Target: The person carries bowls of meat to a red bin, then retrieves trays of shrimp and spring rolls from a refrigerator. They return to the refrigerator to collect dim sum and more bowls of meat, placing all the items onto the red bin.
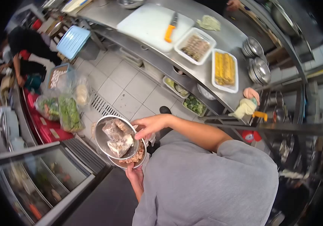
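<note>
My right hand [150,125] grips the rim of a steel bowl [99,141] holding pale, frosty-looking chunks of meat [116,137]. Under it, partly hidden, is a second steel bowl [145,153] with reddish-brown pieces [135,155]. My left hand [134,174] holds this lower bowl from its near side, thumb at the rim, the other fingers mostly hidden. The two bowls overlap in front of my torso, above the floor.
A steel counter [155,56] bears a white board [142,24], an orange-handled knife [171,28] and trays of food. An open-topped chilled cabinet [90,180] stands lower left. Bagged greens [69,113] and a blue-lidded bin [73,41] are at left; a person [28,43] bends beyond.
</note>
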Demonstrator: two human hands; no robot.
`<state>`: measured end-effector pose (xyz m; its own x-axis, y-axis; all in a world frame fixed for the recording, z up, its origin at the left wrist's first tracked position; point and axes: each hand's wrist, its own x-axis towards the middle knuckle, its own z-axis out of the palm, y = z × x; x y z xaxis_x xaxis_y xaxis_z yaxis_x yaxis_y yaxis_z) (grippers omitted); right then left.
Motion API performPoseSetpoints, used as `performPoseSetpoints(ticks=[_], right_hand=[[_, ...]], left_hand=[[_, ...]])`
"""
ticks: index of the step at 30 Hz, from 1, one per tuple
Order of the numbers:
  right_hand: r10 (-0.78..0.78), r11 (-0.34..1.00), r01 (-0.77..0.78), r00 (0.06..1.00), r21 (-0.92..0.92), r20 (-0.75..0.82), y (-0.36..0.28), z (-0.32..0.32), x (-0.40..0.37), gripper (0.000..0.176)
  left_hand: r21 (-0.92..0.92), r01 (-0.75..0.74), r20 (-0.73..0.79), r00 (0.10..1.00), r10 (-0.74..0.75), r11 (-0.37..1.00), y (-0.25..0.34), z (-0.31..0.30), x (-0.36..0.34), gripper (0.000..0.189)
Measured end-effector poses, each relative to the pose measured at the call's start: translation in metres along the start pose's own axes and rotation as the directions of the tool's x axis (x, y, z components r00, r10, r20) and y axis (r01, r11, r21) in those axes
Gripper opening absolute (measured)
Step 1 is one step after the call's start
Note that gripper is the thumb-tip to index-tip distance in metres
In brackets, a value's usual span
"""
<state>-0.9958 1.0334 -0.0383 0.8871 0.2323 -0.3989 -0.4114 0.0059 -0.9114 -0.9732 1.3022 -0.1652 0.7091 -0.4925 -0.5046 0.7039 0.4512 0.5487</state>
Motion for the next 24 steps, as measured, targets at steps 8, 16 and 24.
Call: performPoseSetpoints(ticks=[8,16,24], right_hand=[[0.336,0.566,0.591,0.472,0.575,-0.815,0.133,-0.076,-0.147,0.050],[0.480,0.624,0.758,-0.179,0.191,-0.859,0.156,-0.103,-0.328,0.043],[0.411,0.878,0.210,0.131,0.431,-0.902,0.160,-0.155,-0.332,0.019]], left_hand=[[0.080,0.013,0.059,0.998,-0.018,0.997,-0.004,0.052,0.000,0.046],[0.162,0.017,0.160,0.986,-0.043,0.987,-0.009,0.156,0.061,0.045],[0.081,0.054,0.214,0.974,-0.070,0.995,-0.032,0.245,0.111,0.049]])
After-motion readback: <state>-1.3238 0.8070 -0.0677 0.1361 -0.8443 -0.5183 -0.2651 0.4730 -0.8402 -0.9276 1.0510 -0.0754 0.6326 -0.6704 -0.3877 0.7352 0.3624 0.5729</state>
